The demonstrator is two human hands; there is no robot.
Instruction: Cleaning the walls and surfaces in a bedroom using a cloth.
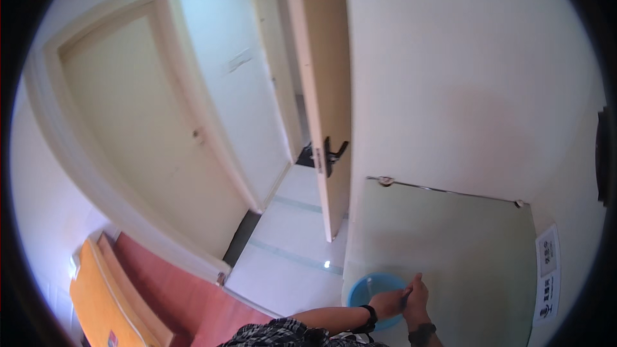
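My left hand (pixel 387 302) and my right hand (pixel 417 296) meet over a round light-blue plastic basin (pixel 357 290). A small dark thing (pixel 406 297), perhaps a cloth, shows between them, and both hands close around it. Most of it is hidden by the fingers. The left hand reaches in from the left, with a black band on its wrist. A dark watch or band sits on my right wrist. The left hand and forearm cover part of the basin, so its contents cannot be made out. The basin stands beside a greenish glass panel (pixel 462 250).
A door (pixel 332 82) with a black lever handle (pixel 335 156) stands open ahead. A closed cream door (pixel 149 106) is on the left. White floor tiles (pixel 289 250) meet a reddish floor (pixel 217 315). An orange padded object (pixel 103 299) lies lower left. A sign with writing (pixel 547 274) hangs right.
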